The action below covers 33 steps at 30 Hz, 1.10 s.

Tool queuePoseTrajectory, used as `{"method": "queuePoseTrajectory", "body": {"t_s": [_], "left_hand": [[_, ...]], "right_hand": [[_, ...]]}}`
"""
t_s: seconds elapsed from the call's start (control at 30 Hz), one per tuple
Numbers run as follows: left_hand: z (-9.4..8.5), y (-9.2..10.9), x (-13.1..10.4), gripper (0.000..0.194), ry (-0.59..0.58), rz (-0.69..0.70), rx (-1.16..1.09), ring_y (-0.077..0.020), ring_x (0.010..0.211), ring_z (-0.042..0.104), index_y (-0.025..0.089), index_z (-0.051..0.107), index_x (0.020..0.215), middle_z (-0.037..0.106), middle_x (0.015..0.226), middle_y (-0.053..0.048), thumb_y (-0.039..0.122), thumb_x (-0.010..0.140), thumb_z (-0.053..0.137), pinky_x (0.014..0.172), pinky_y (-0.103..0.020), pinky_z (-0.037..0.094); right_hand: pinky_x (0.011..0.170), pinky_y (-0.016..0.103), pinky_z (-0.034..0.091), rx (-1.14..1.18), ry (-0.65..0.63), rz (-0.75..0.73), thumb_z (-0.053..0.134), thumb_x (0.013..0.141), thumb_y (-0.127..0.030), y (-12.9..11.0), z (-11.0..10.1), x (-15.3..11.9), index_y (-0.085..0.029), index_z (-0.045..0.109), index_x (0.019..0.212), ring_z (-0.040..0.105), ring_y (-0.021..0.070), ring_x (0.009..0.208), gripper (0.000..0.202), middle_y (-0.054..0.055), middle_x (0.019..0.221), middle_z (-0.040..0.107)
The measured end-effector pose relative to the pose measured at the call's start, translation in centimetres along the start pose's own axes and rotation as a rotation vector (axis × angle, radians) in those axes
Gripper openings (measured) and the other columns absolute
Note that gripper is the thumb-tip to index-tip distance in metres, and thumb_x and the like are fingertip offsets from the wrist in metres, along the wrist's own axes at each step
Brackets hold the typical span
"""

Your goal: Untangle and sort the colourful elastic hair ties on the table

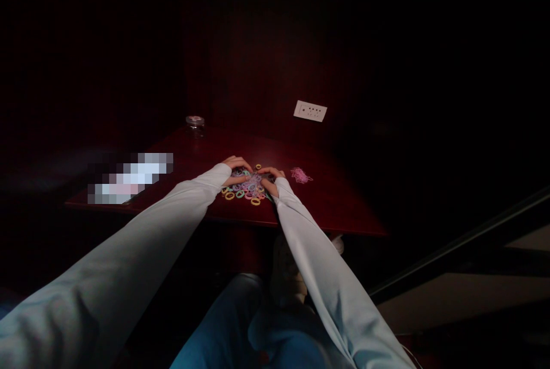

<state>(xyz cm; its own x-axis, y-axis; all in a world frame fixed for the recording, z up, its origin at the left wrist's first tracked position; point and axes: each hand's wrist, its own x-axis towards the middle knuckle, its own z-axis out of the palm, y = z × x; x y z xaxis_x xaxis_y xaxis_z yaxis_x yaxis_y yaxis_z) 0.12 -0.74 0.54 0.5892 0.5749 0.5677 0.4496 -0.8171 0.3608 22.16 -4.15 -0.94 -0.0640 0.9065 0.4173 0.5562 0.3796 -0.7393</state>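
Observation:
A pile of small elastic hair ties (244, 192) in yellow, green, pink and purple lies spread on the dark red table (240, 215). My left hand (235, 167) rests at the pile's left side, its fingers and thumb apart over the bands. On the right side, my right hand (271, 176) curves over the same pile, with a gap between its fingers and thumb. Both hands touch or nearly touch the bands, and nothing is visibly gripped. Right of that hand sits a separate small heap of pink bands (301, 175).
A clear lidded jar (195, 122) stands at the table's back left. Near the left edge lies a bright, pixelated flat object (133, 177). A white socket plate (310, 111) is on the wall behind. My knees are below the front edge.

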Motion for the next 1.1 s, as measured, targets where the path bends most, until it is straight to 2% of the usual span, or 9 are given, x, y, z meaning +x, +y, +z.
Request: {"method": "queuePoseTrajectory", "body": {"t_s": [0.27,0.4,0.53,0.73,0.97,1.1], "left_hand": [[-0.1,0.3,0.0,0.022,0.026,0.014,-0.010,-0.0213,0.095,0.062,0.022,0.072,0.097,0.071,0.103,-0.004,0.037,0.084,0.063,0.091,-0.034,0.044],[-0.3,0.6,0.0,0.023,0.006,0.023,-0.010,-0.0219,0.096,0.062,0.022,0.071,0.101,0.071,0.105,-0.005,0.033,0.083,0.062,0.092,-0.035,0.044],[-0.4,0.7,0.0,0.025,-0.002,0.018,-0.013,-0.0222,0.097,0.062,0.021,0.071,0.102,0.071,0.105,-0.005,0.036,0.084,0.062,0.091,-0.035,0.044],[-0.3,0.7,0.0,0.028,-0.014,0.009,-0.017,-0.0223,0.094,0.061,0.022,0.071,0.102,0.071,0.104,-0.005,0.042,0.084,0.063,0.091,-0.035,0.045],[-0.4,0.7,0.0,0.028,-0.023,-0.009,-0.031,-0.0221,0.093,0.061,0.022,0.070,0.102,0.071,0.105,-0.005,0.043,0.085,0.064,0.089,-0.035,0.046],[-0.4,1.0,-0.1,0.032,-0.003,-0.025,-0.013,-0.0205,0.088,0.060,0.021,0.069,0.108,0.070,0.104,-0.005,0.042,0.085,0.063,0.089,-0.034,0.046]], "right_hand": [[0.099,0.040,0.038,-0.019,0.016,0.006,0.061,0.075,-0.020,-0.2,0.1,0.0,-0.026,0.076,0.092,0.056,0.0243,0.104,0.024,0.001,0.101,0.074],[0.099,0.039,0.039,-0.064,-0.015,0.009,0.065,0.077,-0.024,-0.4,0.0,-0.1,-0.026,0.077,0.093,0.055,0.0240,0.105,0.021,0.002,0.101,0.072],[0.096,0.037,0.042,-0.087,-0.035,-0.002,0.071,0.075,-0.027,-0.6,-0.2,-0.1,-0.026,0.078,0.090,0.056,0.0227,0.102,0.016,0.002,0.097,0.071],[0.079,0.030,0.048,0.078,-0.031,-0.001,0.073,0.074,-0.033,-0.8,-0.5,-0.4,-0.023,0.077,0.084,0.057,0.0153,0.075,0.014,0.001,0.086,0.069],[0.062,0.025,0.043,0.233,-0.011,0.068,0.072,0.070,-0.038,-0.9,-0.5,-0.5,-0.022,0.075,0.079,0.051,0.0128,0.063,0.018,-0.003,0.064,0.061],[0.059,0.024,0.039,0.308,-0.001,0.081,0.071,0.068,-0.041,-1.1,-0.5,-0.4,-0.022,0.073,0.077,0.047,0.0119,0.060,0.021,-0.003,0.062,0.060]]}}
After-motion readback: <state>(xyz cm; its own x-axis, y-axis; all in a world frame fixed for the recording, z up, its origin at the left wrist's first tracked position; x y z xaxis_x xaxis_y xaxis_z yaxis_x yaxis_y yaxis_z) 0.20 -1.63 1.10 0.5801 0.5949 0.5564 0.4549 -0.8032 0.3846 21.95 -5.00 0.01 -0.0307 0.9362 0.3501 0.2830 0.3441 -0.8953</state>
